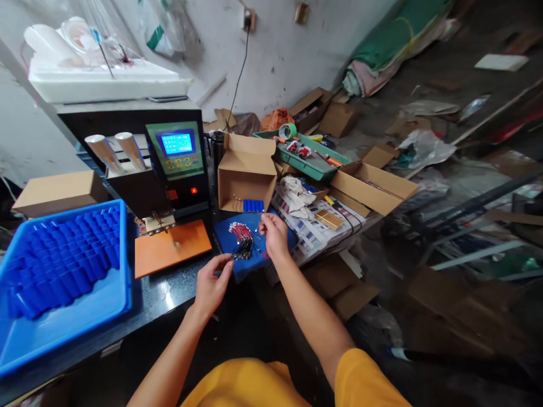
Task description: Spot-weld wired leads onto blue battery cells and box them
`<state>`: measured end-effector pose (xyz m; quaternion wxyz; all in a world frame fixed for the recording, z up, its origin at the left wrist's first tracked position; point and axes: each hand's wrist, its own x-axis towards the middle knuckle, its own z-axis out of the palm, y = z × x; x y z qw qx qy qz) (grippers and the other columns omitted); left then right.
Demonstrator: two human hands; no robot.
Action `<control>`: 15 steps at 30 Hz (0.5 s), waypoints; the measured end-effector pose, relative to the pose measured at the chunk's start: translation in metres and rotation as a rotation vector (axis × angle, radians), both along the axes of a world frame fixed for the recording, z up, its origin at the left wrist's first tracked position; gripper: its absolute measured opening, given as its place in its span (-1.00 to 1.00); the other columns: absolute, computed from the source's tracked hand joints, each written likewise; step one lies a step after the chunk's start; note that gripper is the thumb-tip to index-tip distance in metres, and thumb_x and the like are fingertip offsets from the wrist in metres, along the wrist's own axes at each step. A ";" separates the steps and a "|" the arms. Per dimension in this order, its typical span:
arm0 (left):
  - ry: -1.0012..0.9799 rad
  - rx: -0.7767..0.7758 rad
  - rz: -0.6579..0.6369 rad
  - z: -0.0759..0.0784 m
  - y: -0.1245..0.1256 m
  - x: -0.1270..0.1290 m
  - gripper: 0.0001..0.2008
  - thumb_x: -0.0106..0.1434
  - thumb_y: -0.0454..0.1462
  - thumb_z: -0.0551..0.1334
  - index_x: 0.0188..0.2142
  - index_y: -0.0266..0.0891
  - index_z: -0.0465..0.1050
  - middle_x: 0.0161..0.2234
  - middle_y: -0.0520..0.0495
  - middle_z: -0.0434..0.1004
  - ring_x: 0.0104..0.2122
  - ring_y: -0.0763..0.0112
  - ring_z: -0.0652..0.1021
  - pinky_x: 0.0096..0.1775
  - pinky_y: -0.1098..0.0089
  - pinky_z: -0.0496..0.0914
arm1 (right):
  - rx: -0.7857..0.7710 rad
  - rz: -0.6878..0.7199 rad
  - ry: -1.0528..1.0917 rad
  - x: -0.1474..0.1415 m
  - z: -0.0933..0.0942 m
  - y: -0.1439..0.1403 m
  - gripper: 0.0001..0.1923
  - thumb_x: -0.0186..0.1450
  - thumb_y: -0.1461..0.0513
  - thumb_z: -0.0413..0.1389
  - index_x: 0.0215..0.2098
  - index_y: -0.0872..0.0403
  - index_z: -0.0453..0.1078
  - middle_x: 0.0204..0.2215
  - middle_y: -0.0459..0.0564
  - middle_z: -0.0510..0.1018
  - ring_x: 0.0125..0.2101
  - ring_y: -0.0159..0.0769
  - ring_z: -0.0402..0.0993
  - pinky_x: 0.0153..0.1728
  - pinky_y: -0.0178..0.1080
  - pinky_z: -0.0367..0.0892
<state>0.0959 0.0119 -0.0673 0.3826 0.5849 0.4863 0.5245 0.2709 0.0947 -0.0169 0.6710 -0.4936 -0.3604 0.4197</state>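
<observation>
A bundle of short wires, red at the far end with pale tips and black toward me, lies on a blue cloth. At the near left edge of the bundle is my left hand, its fingers loosely bent, thumb and forefinger a little apart beside the black wire ends. My right hand is closed in a pinch to the right of the bundle; what is between its fingertips is too small to make out. Just beyond it, a row of blue-wrapped cells lies at the mouth of an open cardboard box.
Left of the cloth stands a machine with a lit screen above an orange plate. A blue bin holds many blue cells at far left. To the right are a green tray, a white rag and an open carton.
</observation>
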 end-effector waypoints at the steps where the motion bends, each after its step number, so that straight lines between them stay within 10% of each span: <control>1: -0.017 -0.008 0.000 0.004 0.002 0.002 -0.74 0.23 -0.12 0.28 -0.18 -0.23 0.57 -0.27 -0.11 0.65 -0.31 0.35 0.62 -0.21 0.36 0.51 | 0.008 0.025 0.030 -0.006 0.002 -0.006 -0.68 0.07 0.01 0.24 -0.49 0.06 0.30 -0.65 -0.20 0.31 -0.63 -0.47 0.18 -0.61 -0.39 0.08; 15: -0.300 -0.245 -0.037 0.029 0.015 -0.023 -0.66 0.06 -0.04 0.37 -0.39 -0.30 0.54 -0.55 -0.01 0.53 -0.64 0.55 0.39 -0.58 0.50 0.28 | -0.004 0.356 -0.010 -0.074 -0.012 -0.041 -0.70 0.15 0.01 0.25 -0.42 0.05 0.36 -0.54 -0.15 0.39 -0.53 -0.41 0.27 -0.46 -0.34 0.26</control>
